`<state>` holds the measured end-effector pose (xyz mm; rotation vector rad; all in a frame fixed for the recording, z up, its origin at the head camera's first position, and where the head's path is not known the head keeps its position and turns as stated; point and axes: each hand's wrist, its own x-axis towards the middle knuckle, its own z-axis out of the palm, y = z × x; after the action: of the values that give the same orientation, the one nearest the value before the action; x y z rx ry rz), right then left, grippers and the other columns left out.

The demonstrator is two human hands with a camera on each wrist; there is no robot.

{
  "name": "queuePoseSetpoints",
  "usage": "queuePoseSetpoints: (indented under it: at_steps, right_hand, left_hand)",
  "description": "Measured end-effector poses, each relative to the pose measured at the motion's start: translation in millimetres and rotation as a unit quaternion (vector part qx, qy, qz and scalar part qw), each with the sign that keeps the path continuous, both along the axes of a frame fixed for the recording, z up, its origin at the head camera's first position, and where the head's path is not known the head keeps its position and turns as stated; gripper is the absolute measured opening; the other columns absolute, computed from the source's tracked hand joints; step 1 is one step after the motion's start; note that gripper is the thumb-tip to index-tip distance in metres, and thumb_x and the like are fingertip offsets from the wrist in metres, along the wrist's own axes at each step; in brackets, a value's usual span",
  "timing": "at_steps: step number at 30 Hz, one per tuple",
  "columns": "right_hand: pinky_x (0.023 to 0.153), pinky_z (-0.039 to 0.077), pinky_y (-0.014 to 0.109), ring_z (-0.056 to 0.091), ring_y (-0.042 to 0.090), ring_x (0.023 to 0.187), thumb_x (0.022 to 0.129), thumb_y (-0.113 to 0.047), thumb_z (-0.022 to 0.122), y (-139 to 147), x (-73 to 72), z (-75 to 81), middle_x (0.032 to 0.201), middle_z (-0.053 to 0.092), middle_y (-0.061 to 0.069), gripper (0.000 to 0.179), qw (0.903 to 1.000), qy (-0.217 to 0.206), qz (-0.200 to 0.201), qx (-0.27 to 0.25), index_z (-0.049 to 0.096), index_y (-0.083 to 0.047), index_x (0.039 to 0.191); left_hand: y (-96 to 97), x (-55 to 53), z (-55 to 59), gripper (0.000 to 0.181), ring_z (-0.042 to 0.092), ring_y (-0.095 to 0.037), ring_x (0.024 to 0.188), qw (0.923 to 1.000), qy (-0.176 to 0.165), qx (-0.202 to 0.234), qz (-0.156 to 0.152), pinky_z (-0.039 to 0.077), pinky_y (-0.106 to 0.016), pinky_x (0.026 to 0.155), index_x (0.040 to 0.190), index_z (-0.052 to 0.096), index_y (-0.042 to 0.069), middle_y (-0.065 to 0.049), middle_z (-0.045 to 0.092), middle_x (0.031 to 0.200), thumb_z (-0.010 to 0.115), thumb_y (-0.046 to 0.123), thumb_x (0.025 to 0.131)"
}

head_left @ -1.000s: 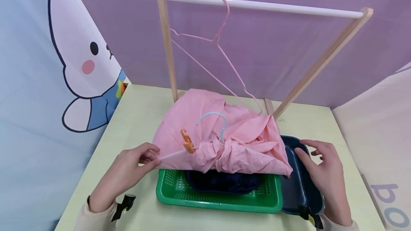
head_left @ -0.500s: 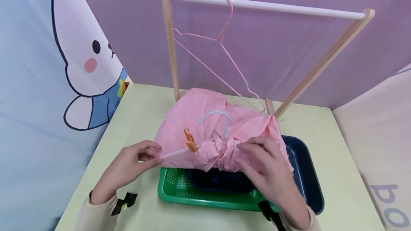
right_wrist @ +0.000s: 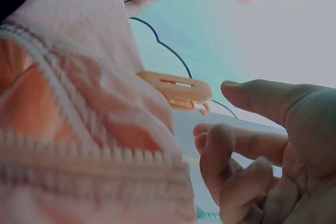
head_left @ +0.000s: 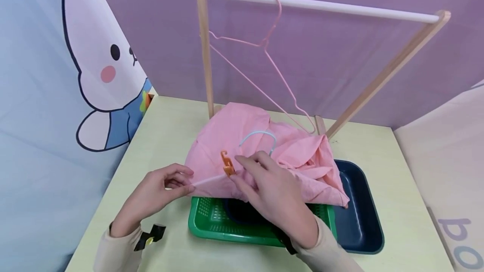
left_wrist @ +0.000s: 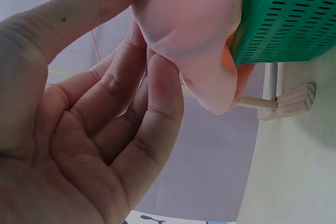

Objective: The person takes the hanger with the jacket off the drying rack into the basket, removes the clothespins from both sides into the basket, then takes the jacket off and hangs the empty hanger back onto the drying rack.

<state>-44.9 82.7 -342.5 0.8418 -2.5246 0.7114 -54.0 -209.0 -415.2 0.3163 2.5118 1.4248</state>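
Note:
A pink garment with a row of white zipper teeth lies bunched over the green basket. From its middle rises the light blue hook of a hanger. An orange clothes clip is clamped on the garment's edge, left of the hook. My left hand pinches the garment's left edge between thumb and fingers and holds it stretched out. Just right of the clip is my right hand; its thumb and fingers stand apart near the clip's free end, with a gap between them.
The green perforated basket holds something dark navy, mostly hidden. A dark blue tray sits to its right. Behind stands a wooden rack with a white rod, where a pink hanger hangs.
My right hand has come left from over the dark blue tray, across the gathered garment, to beside the orange clip. My left hand keeps its pinch on the garment's edge.

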Motion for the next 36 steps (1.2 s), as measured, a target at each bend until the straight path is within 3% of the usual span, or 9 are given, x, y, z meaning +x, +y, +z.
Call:
queuePoseSetpoints:
  at_steps: [6, 12, 20, 24, 30, 36]
  right_hand:
    - [0.055, 0.05, 0.024, 0.057, 0.005, 0.066, 0.093, -0.027, 0.073, -10.0, -7.0, -0.8, 0.087, 0.062, 0.0, 0.033, 0.9989, -0.024, 0.028, -0.028, 0.071, -0.006, 0.119]
    - [0.058, 0.048, 0.017, 0.058, 0.004, 0.068, 0.095, -0.024, 0.072, -12.9, -9.4, -4.0, 0.086, 0.062, -0.003, 0.026, 0.9967, -0.043, 0.052, -0.045, 0.071, -0.01, 0.117]
    - [0.052, 0.04, 0.016, 0.047, 0.003, 0.064, 0.095, -0.023, 0.072, -15.3, -7.2, -7.8, 0.082, 0.049, -0.005, 0.021, 0.9957, -0.039, 0.054, -0.064, 0.074, -0.016, 0.114]
    - [0.053, 0.041, 0.015, 0.047, 0.002, 0.063, 0.093, -0.02, 0.075, -16.4, -5.0, -8.9, 0.084, 0.047, -0.005, 0.022, 0.9945, -0.037, 0.06, -0.078, 0.075, -0.017, 0.114]
    - [0.057, 0.041, 0.016, 0.049, 0.005, 0.07, 0.089, -0.022, 0.079, -15.0, -1.2, -4.2, 0.094, 0.048, -0.002, 0.032, 0.9941, -0.017, 0.076, -0.075, 0.073, -0.016, 0.12]
    - [0.077, 0.048, 0.031, 0.052, 0.021, 0.096, 0.09, -0.028, 0.078, -7.2, 3.0, -0.1, 0.114, 0.053, 0.008, 0.033, 0.9925, 0.041, 0.103, -0.05, 0.073, -0.017, 0.12]
  left_hand:
    - [1.0, 1.6, 3.0, 0.029, 0.067, -0.012, 0.084, 1.0, -0.001, -0.005, 0.0, 0.057, -0.029, 0.075, 0.113, 0.068, 0.013, 0.009, 0.071, 0.089, 0.08, 0.018, 0.088]
    - [2.6, 2.4, 4.1, 0.029, 0.067, -0.012, 0.084, 1.0, -0.004, -0.008, -0.002, 0.057, -0.029, 0.075, 0.113, 0.068, 0.013, 0.009, 0.071, 0.089, 0.08, 0.018, 0.087]
    - [1.4, 1.9, 4.2, 0.028, 0.067, -0.011, 0.083, 0.9999, 0.005, -0.011, 0.0, 0.057, -0.028, 0.075, 0.112, 0.068, 0.013, 0.009, 0.071, 0.089, 0.08, 0.022, 0.088]
    - [1.3, 1.8, 4.0, 0.027, 0.067, -0.01, 0.083, 0.9999, 0.007, -0.014, 0.0, 0.057, -0.028, 0.074, 0.111, 0.069, 0.014, 0.009, 0.071, 0.089, 0.08, 0.02, 0.088]
    - [0.4, 1.4, 4.3, 0.027, 0.067, -0.01, 0.083, 0.9999, 0.009, -0.012, 0.0, 0.057, -0.028, 0.074, 0.111, 0.068, 0.014, 0.009, 0.071, 0.089, 0.08, 0.019, 0.087]
    - [-0.6, 1.2, 3.7, 0.026, 0.067, -0.01, 0.083, 0.9999, 0.011, -0.009, 0.0, 0.057, -0.028, 0.075, 0.11, 0.068, 0.014, 0.009, 0.071, 0.089, 0.08, 0.021, 0.088]
